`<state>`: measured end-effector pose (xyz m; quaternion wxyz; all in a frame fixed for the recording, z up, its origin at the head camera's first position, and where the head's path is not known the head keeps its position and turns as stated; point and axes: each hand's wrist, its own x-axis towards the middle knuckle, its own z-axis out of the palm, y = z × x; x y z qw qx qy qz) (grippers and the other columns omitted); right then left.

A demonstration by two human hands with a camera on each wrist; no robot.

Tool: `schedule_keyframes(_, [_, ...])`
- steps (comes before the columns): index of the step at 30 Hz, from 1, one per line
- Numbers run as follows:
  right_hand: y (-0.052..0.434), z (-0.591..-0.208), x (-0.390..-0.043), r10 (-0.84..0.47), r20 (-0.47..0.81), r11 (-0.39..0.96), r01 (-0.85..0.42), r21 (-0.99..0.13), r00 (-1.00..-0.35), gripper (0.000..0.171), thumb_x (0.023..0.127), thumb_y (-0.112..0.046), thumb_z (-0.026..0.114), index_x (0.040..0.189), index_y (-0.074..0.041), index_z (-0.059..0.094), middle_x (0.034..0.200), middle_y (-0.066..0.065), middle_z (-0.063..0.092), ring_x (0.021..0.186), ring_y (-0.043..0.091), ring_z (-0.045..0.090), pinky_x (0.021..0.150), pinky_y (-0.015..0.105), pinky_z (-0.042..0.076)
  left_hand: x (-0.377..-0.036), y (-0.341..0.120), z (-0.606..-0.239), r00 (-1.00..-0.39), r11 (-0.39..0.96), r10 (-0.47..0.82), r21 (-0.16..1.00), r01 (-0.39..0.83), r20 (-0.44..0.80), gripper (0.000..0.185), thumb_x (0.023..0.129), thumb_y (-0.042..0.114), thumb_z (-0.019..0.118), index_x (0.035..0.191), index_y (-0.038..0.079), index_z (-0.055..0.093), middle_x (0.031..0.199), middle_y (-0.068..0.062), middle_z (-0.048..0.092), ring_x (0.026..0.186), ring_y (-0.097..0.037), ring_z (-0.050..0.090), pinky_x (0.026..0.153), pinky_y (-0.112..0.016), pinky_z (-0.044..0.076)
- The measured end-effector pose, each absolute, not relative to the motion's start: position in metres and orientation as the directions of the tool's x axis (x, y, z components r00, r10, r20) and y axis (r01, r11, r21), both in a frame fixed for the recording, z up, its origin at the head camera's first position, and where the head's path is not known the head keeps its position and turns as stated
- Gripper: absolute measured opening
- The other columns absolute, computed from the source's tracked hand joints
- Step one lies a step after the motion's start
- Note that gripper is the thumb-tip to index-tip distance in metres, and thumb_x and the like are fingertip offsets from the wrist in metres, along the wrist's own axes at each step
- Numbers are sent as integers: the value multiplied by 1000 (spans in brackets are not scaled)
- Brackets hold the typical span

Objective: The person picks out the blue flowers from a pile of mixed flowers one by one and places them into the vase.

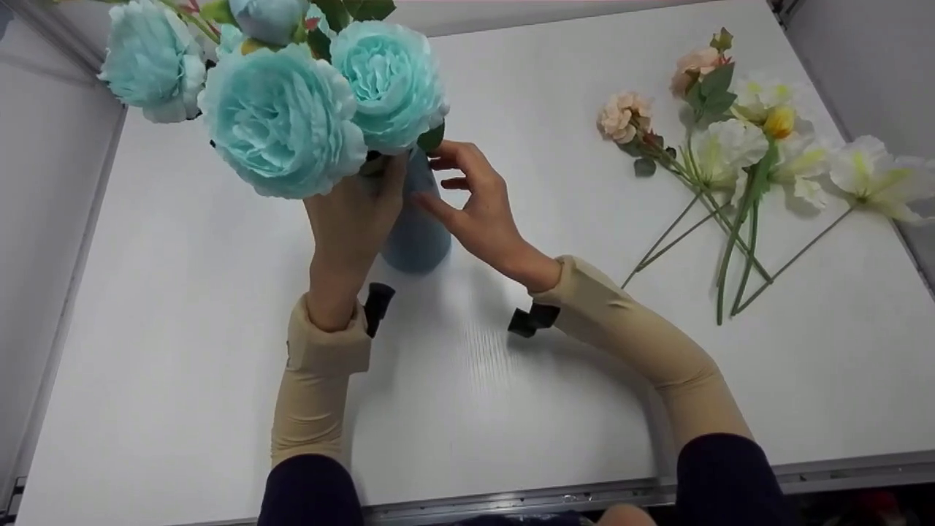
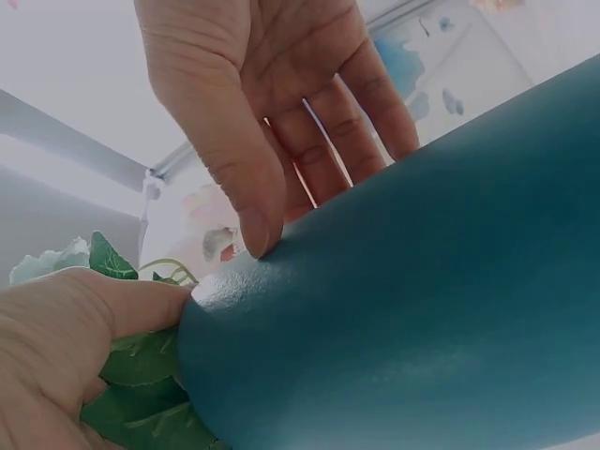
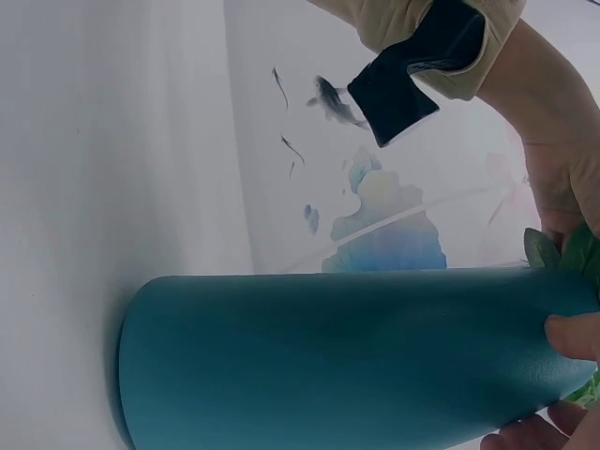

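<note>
A: Where is the tall matte blue vase (image 1: pixel 416 234)?
B: It stands mid-table. The left hand (image 1: pixel 354 212) pinches the turquoise fabric flowers (image 1: pixel 281 117) at its mouth; the right hand (image 1: pixel 475 201), fingers relaxed, only touches its neck.
A: The risk?
B: I think the heavy blooms can tip it, since nothing clamps it.

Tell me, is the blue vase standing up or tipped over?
Upright: the vase stands on the table, blue flowers rising from its top.
</note>
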<state>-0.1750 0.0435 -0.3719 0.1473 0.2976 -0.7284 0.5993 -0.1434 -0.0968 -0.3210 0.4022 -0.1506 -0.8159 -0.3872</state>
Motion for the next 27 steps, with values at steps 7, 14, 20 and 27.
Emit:
schedule_keyframes(7, [43,-372,-175,-255,574,113,-614,-781,-778,43,83,-7,70,121,5,52,116,14,56,105,13,56,81,38,51,-144,-99,-319,-617,565,-91,551,614,781,38,83,10,68,112,-9,52,110,-19,56,112,-22,50,101,-32,37])
schedule_keyframes(14, [40,-372,-174,-257,571,120,-612,-782,-780,44,83,-7,70,122,5,52,116,14,56,105,12,56,81,29,50,-132,-96,-320,-462,567,-222,499,655,858,39,76,1,73,109,-11,57,108,-18,60,107,-24,56,95,-35,44])
schedule_keyframes(20, [39,-373,-174,-260,582,110,-622,-775,-770,45,84,-9,70,123,5,52,117,13,56,105,12,56,80,27,49,-116,-84,-323,-306,675,-236,382,631,922,14,75,-2,69,88,-5,65,90,-15,64,90,-28,58,86,-36,49])
schedule_keyframes(27, [39,-373,-175,-247,599,96,-634,-767,-762,42,85,-12,68,122,3,54,117,13,55,106,17,56,81,34,50,-113,-66,-330,-363,645,-96,336,686,927,12,77,-3,64,89,-5,65,86,-14,65,82,-28,59,81,-37,49])
